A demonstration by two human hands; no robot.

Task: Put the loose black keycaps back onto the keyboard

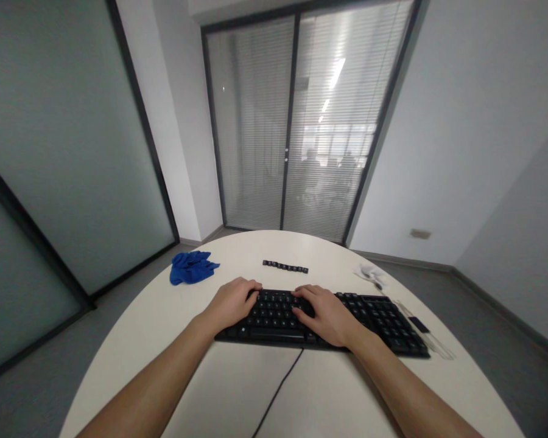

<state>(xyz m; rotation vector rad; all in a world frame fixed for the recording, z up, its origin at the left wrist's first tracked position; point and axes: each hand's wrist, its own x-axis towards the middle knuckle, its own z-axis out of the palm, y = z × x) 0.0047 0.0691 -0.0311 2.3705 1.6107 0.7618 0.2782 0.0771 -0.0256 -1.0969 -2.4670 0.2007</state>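
Observation:
A black keyboard (374,316) lies across the white round table (237,389). My left hand (231,303) rests on the keyboard's left end, fingers curled down over the top rows. My right hand (326,313) lies on the middle of the keyboard, fingers bent onto the keys. Neither hand holds a loose object that I can see. A short row of black keycaps (285,266) lies on the table just beyond the keyboard. The keyboard's black cable (278,386) runs toward me between my forearms.
A crumpled blue cloth (190,267) lies at the table's far left. A small white tool or wipe (369,274) and a thin dark tool with clear packaging (422,328) sit at the right. Glass doors with blinds (296,121) stand behind the table.

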